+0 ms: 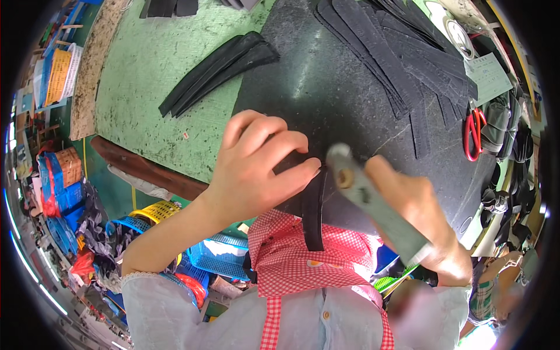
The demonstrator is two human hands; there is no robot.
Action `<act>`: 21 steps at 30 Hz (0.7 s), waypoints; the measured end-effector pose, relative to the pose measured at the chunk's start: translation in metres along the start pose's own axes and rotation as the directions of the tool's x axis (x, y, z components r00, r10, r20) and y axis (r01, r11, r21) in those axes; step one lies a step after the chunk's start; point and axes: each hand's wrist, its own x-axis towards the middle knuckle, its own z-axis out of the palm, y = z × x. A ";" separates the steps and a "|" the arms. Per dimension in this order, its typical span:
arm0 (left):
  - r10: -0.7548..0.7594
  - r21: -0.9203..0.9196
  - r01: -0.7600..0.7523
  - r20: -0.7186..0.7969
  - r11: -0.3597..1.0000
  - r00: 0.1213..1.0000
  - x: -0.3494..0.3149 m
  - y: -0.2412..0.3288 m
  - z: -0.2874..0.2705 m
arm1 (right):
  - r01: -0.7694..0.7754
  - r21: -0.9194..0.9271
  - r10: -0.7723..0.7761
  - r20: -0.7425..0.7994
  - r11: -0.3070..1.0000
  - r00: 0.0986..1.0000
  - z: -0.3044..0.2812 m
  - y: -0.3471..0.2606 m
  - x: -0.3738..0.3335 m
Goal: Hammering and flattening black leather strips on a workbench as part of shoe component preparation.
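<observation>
My left hand (pixel 254 160) is at the near edge of the dark work slab, its thumb and forefinger pressed onto the top of a narrow black strip (pixel 313 216). The lower part of that strip hangs over the edge in front of a red checked apron (pixel 286 256). Just to the right, my right hand (pixel 417 198) grips a hammer. The long grey metal hammer head (pixel 382 213) shows a round wooden handle end near its front. Its narrow tip is beside the strip, slightly blurred; whether it touches the slab I cannot tell. My palm hides most of the handle.
A bundle of black strips (pixel 219 70) lies on the green board (pixel 134 87) at the left. More strips (pixel 402 64) are piled at the far right, near red-handled scissors (pixel 474 134) and a paper slip (pixel 489 79). Blue baskets (pixel 219 259) stand below the table edge.
</observation>
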 end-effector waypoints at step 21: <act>-0.158 0.023 0.159 -0.047 0.987 0.986 -0.012 0.014 0.004 | 0.004 0.058 -0.007 0.041 0.998 0.999 0.007 0.005 0.007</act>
